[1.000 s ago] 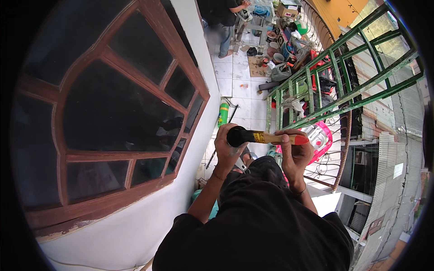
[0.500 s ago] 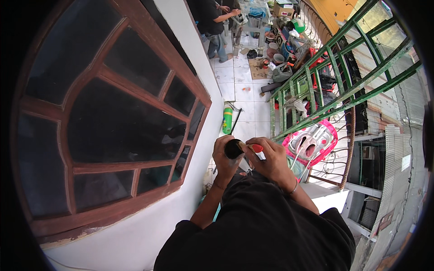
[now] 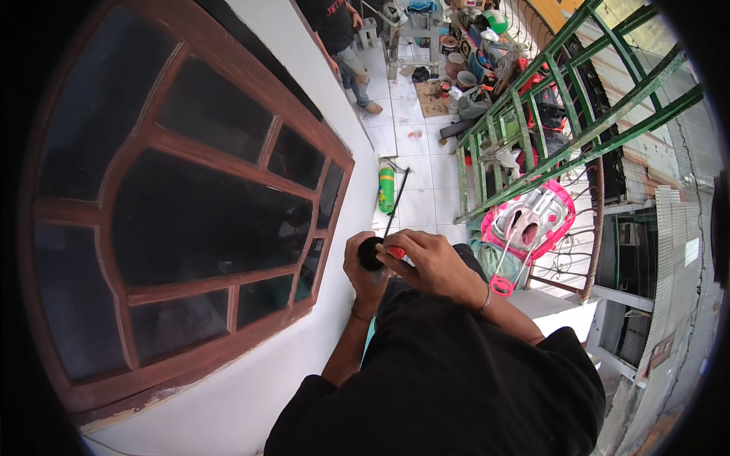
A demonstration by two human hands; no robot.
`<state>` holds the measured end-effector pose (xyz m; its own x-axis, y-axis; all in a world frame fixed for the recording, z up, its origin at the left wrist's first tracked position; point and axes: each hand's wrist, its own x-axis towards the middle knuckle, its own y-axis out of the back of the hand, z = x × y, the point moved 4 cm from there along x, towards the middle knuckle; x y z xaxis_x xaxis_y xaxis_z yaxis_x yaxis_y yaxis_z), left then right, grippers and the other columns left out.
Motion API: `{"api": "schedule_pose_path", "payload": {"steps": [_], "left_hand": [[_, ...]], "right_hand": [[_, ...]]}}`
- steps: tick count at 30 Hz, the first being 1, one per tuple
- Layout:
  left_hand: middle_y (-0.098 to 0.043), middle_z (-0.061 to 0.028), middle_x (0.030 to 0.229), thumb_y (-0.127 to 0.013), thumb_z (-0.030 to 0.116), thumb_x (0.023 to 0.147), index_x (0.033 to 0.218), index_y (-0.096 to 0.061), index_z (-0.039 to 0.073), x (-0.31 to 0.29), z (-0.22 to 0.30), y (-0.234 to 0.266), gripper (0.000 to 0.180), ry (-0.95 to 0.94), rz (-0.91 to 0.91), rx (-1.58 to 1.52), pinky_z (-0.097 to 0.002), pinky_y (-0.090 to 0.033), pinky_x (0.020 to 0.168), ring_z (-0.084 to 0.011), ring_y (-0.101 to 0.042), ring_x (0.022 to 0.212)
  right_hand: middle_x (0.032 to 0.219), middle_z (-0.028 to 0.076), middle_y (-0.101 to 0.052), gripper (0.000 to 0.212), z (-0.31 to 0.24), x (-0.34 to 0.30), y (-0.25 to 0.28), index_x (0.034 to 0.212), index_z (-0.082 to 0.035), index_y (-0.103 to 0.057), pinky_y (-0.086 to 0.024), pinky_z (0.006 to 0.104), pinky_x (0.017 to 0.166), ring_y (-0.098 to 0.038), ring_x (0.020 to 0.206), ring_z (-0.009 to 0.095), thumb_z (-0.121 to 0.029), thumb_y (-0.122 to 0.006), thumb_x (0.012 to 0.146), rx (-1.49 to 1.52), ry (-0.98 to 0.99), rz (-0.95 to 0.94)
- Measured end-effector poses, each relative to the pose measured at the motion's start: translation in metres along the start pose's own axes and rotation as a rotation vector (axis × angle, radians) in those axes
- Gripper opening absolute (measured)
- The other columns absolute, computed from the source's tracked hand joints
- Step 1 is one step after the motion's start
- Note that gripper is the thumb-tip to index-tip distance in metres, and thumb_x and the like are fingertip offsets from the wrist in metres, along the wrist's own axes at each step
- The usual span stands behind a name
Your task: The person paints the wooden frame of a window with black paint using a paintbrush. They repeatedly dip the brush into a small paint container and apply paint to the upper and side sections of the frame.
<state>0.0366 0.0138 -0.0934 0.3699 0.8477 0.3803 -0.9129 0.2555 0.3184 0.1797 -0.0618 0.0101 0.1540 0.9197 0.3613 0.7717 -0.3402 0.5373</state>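
Note:
My left hand (image 3: 360, 272) is wrapped round a black, round-topped object (image 3: 372, 254), whose dark circular top faces up. Its lower part is hidden by my fingers, and I cannot make out its exact kind. My right hand (image 3: 435, 264) is closed on a small red-ended piece (image 3: 395, 251), pinched between thumb and fingers. Those fingertips sit right at the rim of the black object. What lies under the right fingers is too small to tell.
A brown-framed window (image 3: 220, 205) is close on my left. A green ladder (image 3: 566, 140) leans on the right, above a pink-rimmed baby seat (image 3: 559, 213). A green cylinder (image 3: 386, 191) and a black rod (image 3: 398, 199) are ahead on white tiles. Another person (image 3: 342, 49) stands farther off.
My hands have shifted slightly left, and the red-ended piece is now nearer the black object. The other person has moved their hands away from the cluttered stand and faces more towards me.

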Motion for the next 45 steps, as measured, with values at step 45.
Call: {"api": "schedule_pose_path", "payload": {"steps": [45], "left_hand": [[-0.067, -0.0108, 0.113, -0.092, 0.013, 0.072, 0.118, -0.065, 0.006, -0.096, -0.032, 0.044, 0.054, 0.154, 0.277, 0.042, -0.0389, -0.055, 0.086, -0.0285, -0.068, 0.099]], "right_hand": [[0.109, 0.013, -0.069, 0.043, -0.027, -0.028, -0.051, 0.122, -0.003, -0.062, -0.060, 0.0392, 0.075, -0.073, 0.093, 0.032, -0.008, -0.077, 0.082, 0.087, 0.150, -0.351]]}}
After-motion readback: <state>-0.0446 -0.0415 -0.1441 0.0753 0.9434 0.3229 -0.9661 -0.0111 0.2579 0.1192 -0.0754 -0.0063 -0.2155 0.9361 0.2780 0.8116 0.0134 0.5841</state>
